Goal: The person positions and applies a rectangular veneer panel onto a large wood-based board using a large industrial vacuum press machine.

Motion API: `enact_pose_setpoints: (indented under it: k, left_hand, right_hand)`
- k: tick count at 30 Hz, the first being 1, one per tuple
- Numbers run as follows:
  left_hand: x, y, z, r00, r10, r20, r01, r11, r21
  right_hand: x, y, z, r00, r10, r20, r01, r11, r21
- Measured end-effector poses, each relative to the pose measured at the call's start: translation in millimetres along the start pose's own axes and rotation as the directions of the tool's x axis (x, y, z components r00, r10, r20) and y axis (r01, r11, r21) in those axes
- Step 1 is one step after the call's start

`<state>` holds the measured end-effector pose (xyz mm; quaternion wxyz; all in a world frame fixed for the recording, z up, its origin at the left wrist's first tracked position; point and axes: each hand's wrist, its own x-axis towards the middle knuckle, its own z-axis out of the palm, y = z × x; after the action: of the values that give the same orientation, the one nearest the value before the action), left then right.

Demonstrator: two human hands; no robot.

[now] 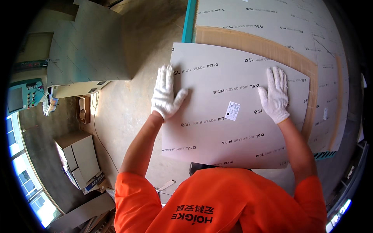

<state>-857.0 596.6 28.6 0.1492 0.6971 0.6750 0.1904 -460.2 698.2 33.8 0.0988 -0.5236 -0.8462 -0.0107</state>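
- Nearest is the person's bright orange fabric shirt (233, 194); the pale grey, printed flat panel (217, 136) runs up to its front, though whether the two touch I cannot tell.
- The panel spreads ahead of the body, below the palms and between the hands. Its long axis seems to run left to right, allowing for the lens's bend.
- A small white rectangular paper label (232, 111) sits on its face, nearer the right hand.
- The left hand in a white knitted glove (166, 93) lies along the panel's left edge: fingers straight, close together, pointing away, thumb spread inward over the face. Nothing seems clasped.
- The right hand in a matching white glove (276, 95) lies flat on the face, farther in from its own edge, fingers extended, thumb inward, no grip closed.
- That offset matters most, I judge: left at the edge, right inside it.
- Beyond the far edge come a brown flat strip (233, 37) and larger printed grey sheets (287, 35).
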Motion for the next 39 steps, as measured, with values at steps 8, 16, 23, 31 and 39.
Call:
enact_pose_setpoints:
  k: [8, 16, 23, 31, 39]
  left_hand:
    - [-133.4, 0.3, -6.5, 0.991, 0.106, 0.078, -0.091, 0.979, -0.182]
    - [188.5, -52.6, 13.0, 0.986, -0.008, -0.165, -0.031, 0.972, -0.231]
    - [-31.8, -17.0, 0.8, 0.952, 0.306, 0.024, -0.295, 0.934, -0.204]
    - [204.8, -52.9, 13.6, 0.983, 0.131, -0.126, -0.145, 0.984, -0.108]
    - [72.0, -29.6, 21.2, 0.963, 0.137, -0.231, -0.199, 0.942, -0.271]
  right_hand:
    - [95.9, -97.4, 22.4, 0.984, -0.174, -0.027, 0.174, 0.984, 0.020]
    - [107.4, -110.6, 19.7, 0.965, -0.259, -0.029, 0.260, 0.965, 0.039]
    - [100.0, -97.6, 21.8, 0.980, -0.199, -0.033, 0.200, 0.979, 0.038]
    - [105.4, -109.4, 19.4, 0.974, -0.227, -0.003, 0.227, 0.973, 0.046]
    - [98.6, -87.3, 41.4, 0.974, -0.222, -0.044, 0.220, 0.975, -0.042]
